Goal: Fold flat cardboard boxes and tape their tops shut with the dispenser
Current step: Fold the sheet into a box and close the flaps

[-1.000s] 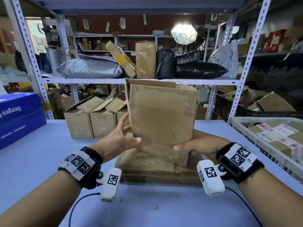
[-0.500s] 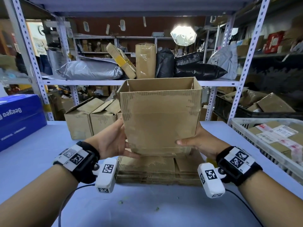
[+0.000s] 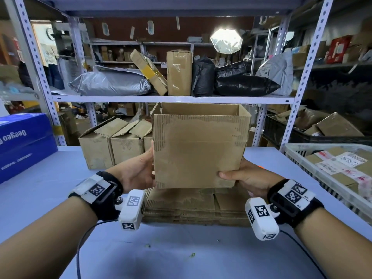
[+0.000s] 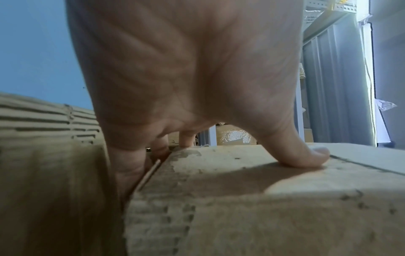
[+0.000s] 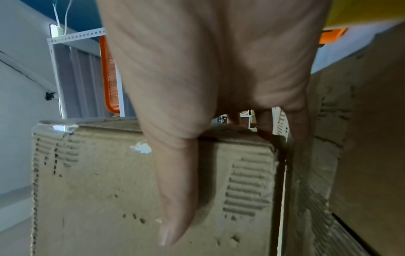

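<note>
A worn brown cardboard box is held upright in the air above the table, squared out, its top open with the flaps standing up. My left hand grips its lower left side. In the left wrist view the thumb presses on one face of the box, and the fingers reach behind the edge. My right hand grips the lower right corner. There the thumb lies flat on the near face of the box and the fingers wrap behind. No tape dispenser is clearly visible.
A stack of flat cardboard lies on the blue table under the box. Several folded boxes stand at the back left, beside a blue carton. A white crate of parcels is at the right. A shelf rack stands behind.
The box went from a skewed, half-flat shape to a squared, open one. Both hands shifted from its front out to its left and right sides.
</note>
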The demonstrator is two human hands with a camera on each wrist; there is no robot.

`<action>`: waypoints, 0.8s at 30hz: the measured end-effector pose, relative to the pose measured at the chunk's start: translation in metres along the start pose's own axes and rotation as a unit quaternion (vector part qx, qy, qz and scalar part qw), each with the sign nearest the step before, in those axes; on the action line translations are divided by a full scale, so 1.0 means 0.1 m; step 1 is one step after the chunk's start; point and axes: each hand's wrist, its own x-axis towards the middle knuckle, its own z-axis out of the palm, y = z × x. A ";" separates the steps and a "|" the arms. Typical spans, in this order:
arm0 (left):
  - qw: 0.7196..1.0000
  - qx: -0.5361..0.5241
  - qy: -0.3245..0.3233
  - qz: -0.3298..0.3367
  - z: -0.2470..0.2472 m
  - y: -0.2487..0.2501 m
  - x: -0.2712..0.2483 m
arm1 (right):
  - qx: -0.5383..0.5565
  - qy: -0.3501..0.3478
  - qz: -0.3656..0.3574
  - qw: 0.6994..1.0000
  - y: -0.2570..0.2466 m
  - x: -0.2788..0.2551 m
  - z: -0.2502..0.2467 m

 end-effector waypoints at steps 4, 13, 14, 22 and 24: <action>0.999 0.033 0.019 -0.002 0.01 -0.04 -0.01 | -0.084 -0.015 0.028 0.996 -0.06 -0.07 0.01; 0.994 0.108 0.011 -0.018 -0.04 -0.04 -0.03 | -0.214 -0.068 0.040 0.974 -0.22 -0.06 -0.05; 0.993 0.118 0.008 -0.023 -0.03 -0.04 -0.02 | -0.218 -0.074 0.038 0.972 -0.23 -0.03 -0.05; 0.963 0.243 0.018 -0.113 -0.04 0.01 0.06 | -0.211 -0.092 0.115 0.966 0.06 0.12 -0.13; 0.947 0.296 0.024 -0.126 -0.07 0.12 0.01 | -0.225 -0.084 0.139 0.961 0.08 0.12 -0.14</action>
